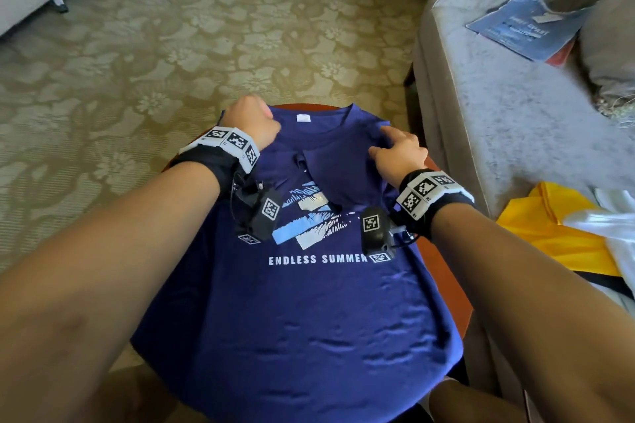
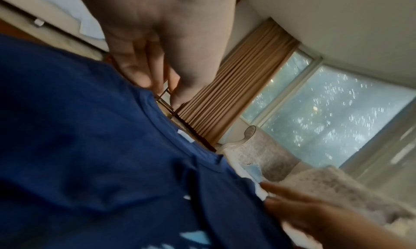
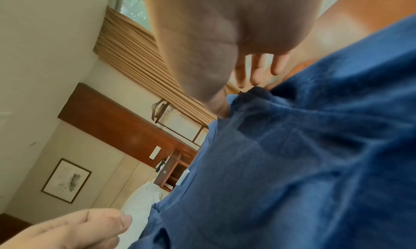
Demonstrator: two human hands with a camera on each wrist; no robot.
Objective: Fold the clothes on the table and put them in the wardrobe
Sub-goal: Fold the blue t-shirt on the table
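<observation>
Navy T-shirt (image 1: 309,312): soft matt knit cloth, lightly wrinkled, flat printed graphic. Desk (image 1: 443,271): glossy reddish-brown wood. Carpet (image 1: 171,55): low-pile woven, flower pattern. Armchair (image 1: 508,120): grey napped upholstery. Yellow garment (image 1: 549,233): smooth cloth.

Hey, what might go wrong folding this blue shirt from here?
The T-shirt overhangs the small round table on the near side, so pulling could slide it off. The sleeves already lie bunched over the print, which may crease. The left hand grips one shoulder while the right hand only presses, so the fold may skew.
</observation>
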